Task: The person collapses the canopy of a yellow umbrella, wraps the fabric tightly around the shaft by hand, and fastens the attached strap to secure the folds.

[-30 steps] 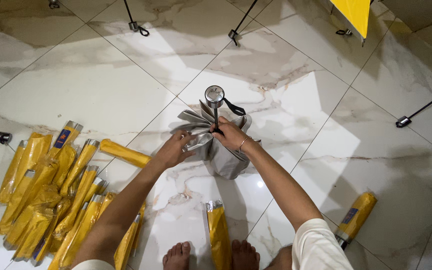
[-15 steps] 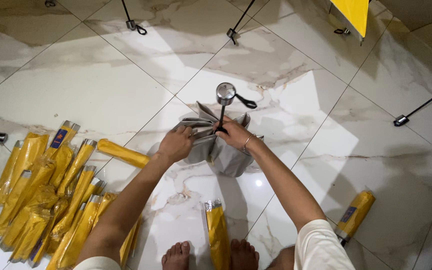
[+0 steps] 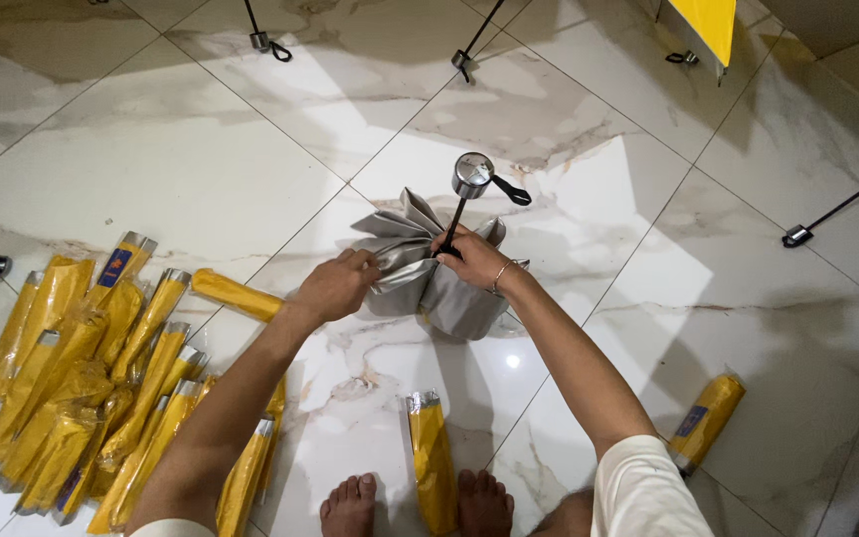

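A folded umbrella with silver-grey fabric (image 3: 420, 273) stands on the marble floor, its handle (image 3: 472, 176) pointing up on a thin black shaft with a black wrist strap. My left hand (image 3: 338, 284) grips the bunched fabric on the left side. My right hand (image 3: 471, 257) holds the shaft where it meets the fabric; a bracelet is on that wrist. My bare feet (image 3: 415, 504) show at the bottom edge.
A heap of several yellow-sleeved folded umbrellas (image 3: 91, 378) lies at the left. One yellow sleeve (image 3: 432, 462) lies between my feet, another (image 3: 705, 420) at the right. Black umbrella shafts (image 3: 835, 211) reach in from the edges. A yellow open canopy (image 3: 708, 22) is at the top right.
The handle and shaft have risen further out of the fabric. Both hands stayed on the umbrella, shifting slightly as the fabric bunched lower.
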